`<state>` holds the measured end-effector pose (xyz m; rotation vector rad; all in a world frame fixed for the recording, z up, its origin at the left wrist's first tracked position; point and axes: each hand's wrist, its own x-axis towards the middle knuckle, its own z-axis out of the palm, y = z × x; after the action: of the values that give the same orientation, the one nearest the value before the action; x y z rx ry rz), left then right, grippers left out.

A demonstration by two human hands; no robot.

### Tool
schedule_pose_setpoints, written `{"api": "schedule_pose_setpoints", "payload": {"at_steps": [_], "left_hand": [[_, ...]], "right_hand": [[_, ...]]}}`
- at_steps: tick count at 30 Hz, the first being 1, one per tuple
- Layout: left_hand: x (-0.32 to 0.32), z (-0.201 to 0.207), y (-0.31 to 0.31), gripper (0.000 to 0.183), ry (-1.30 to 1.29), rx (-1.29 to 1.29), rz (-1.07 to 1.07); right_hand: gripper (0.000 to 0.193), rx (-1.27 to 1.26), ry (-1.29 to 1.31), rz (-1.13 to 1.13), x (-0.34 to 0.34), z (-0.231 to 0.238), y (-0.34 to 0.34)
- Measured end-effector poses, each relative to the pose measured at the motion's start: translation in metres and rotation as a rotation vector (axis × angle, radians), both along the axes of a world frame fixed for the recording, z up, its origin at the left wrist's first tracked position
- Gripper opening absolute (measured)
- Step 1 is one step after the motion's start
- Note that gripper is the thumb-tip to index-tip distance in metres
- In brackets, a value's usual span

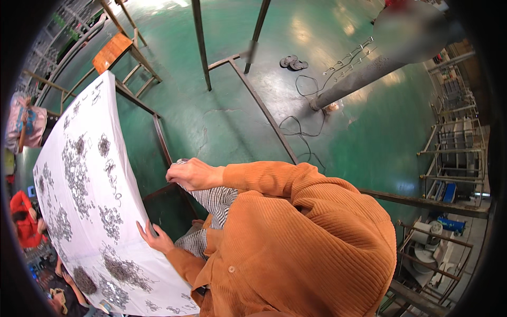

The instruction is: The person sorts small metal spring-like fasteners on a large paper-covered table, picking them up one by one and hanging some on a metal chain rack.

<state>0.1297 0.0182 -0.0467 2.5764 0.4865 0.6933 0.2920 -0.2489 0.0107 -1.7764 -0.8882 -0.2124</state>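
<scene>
My left hand (159,241) is at the near edge of a table covered in a white cloth (127,211), pinching a small dark grey piece (153,230) between thumb and fingers. Off the table edge, above my striped trouser leg (216,202), my right hand (195,174) is closed. A bit of something greyish shows at its fingertips, too small to name. Many small dark, wiry pieces (76,177) lie over the cloth in loose patches. Denser heaps (121,268) sit toward the picture's lower part.
Across the table are a person in red (24,219) and another person's arm (74,288). A wooden stool (113,50) stands past the table's upper end. Metal frame bars (264,111) cross the green floor, with sandals (293,63), cables (302,132) and a grey post (359,82) beyond.
</scene>
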Motion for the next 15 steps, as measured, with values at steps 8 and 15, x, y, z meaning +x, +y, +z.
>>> {"api": "schedule_pose_setpoints", "payload": {"at_steps": [8, 15], "left_hand": [[-0.161, -0.032, 0.006, 0.024, -0.024, -0.097, 0.37], [-0.155, -0.022, 0.027, 0.023, -0.078, -0.356, 0.312]], "right_hand": [[0.011, 0.004, -0.025, 0.25, -0.057, 0.011, 0.066], [0.013, 0.035, -0.058, 0.386, -0.113, 0.014, 0.132]]}}
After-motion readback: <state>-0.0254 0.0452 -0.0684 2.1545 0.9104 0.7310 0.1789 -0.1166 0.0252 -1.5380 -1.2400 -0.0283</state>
